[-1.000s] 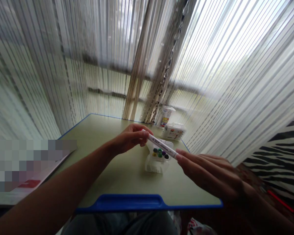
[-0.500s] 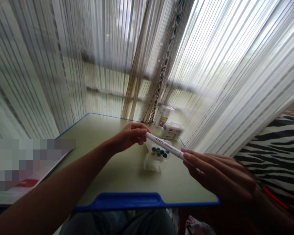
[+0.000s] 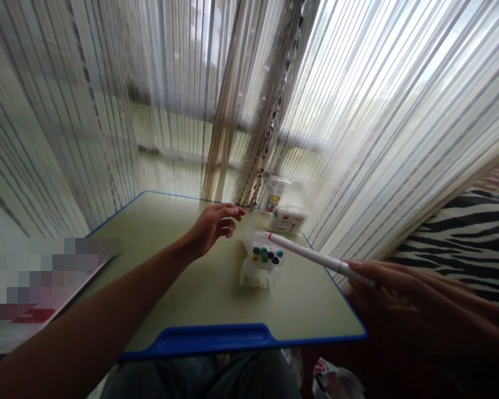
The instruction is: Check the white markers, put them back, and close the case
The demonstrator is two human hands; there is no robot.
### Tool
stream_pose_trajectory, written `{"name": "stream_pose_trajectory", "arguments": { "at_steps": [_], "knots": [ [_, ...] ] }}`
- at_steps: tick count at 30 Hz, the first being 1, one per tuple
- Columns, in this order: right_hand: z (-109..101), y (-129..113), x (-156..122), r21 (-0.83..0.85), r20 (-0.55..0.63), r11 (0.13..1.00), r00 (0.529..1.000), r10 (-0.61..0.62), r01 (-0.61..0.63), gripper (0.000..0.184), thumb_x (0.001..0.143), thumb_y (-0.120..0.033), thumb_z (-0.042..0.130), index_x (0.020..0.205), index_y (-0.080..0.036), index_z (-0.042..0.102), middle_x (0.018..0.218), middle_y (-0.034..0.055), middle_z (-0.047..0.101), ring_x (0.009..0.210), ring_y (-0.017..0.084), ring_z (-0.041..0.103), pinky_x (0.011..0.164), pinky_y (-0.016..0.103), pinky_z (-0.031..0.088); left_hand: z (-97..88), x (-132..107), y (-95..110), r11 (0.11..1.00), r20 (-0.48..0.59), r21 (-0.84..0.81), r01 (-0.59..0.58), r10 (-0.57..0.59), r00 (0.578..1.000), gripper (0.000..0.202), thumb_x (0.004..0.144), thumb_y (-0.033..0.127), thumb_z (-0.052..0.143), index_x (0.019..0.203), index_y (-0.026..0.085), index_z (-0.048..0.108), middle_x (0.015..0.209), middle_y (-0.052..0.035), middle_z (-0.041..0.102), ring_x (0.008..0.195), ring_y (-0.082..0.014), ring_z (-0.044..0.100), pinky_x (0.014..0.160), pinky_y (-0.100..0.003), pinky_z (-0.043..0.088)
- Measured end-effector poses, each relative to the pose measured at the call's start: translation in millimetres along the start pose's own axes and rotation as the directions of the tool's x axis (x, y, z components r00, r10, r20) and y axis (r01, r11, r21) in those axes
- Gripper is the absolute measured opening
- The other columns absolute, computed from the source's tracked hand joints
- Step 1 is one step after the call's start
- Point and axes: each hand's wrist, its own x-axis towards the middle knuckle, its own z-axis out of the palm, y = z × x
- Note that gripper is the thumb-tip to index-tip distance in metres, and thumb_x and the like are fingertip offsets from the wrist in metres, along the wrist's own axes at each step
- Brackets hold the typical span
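My right hand (image 3: 416,293) grips one end of a white marker pen (image 3: 311,254), whose red-tipped end points left above the table. Over the table's middle, my left hand (image 3: 216,226) holds nothing, its fingers apart and slightly curled, a short way left of the marker's red end. Below the marker stands a clear plastic case (image 3: 254,277) with several coloured round ends, green, purple, blue, yellow and black, showing in it.
The pale table (image 3: 183,299) has a blue rim with a tray groove. Two clear packs, an upright one (image 3: 274,194) and a lower one (image 3: 289,219), stand at its back edge by the curtain (image 3: 166,122). A zebra-striped cloth (image 3: 461,238) lies at right, a partly blurred panel (image 3: 58,305) at left.
My left hand has let go of the marker's end, and a red tip now shows there. My right hand has drawn the marker to the right.
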Motion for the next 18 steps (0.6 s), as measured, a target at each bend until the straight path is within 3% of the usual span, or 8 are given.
{"name": "stream_pose_trajectory", "arguments": {
  "at_steps": [3, 7, 18],
  "knots": [
    [-0.6, -1.5, 1.1, -0.028, 0.005, 0.998, 0.999, -0.051, 0.051, 0.032, 0.083, -0.013, 0.072, 0.113, -0.025, 0.071, 0.086, 0.0005, 0.079, 0.063, 0.017, 0.073, 0.055, 0.027, 0.061, 0.6, -0.5, -0.3, 1.000, -0.014, 0.012, -0.015, 0.015, 1.000, 0.021, 0.071, 0.028, 0.073, 0.082, 0.011, 0.074, 0.084, -0.0046, 0.064, 0.049, -0.0065, 0.048, 0.044, -0.023, 0.037],
    [8.4, -3.7, 8.5, 0.029, 0.013, 0.994, 0.994, -0.106, 0.105, 0.030, 0.083, -0.008, 0.070, 0.111, -0.020, 0.069, 0.082, 0.0025, 0.078, 0.063, 0.015, 0.073, 0.060, 0.023, 0.062, 0.9, -0.8, -0.9, 1.000, -0.024, 0.021, -0.019, 0.020, 1.000, 0.020, 0.071, 0.026, 0.072, 0.084, 0.012, 0.073, 0.093, -0.0067, 0.066, 0.051, -0.0063, 0.049, 0.045, -0.023, 0.039],
    [48.2, -14.4, 25.1, 0.056, 0.036, 0.998, 0.999, 0.020, -0.022, 0.012, 0.084, -0.009, 0.067, 0.093, -0.016, 0.069, 0.069, -0.0010, 0.073, 0.053, 0.009, 0.066, 0.054, 0.019, 0.053, 2.0, -1.9, -1.5, 0.998, -0.027, 0.050, 0.024, -0.023, 0.999, 0.023, 0.069, 0.027, 0.071, 0.087, 0.012, 0.073, 0.093, -0.0070, 0.066, 0.052, -0.0072, 0.050, 0.045, -0.023, 0.039]
  ]
}}
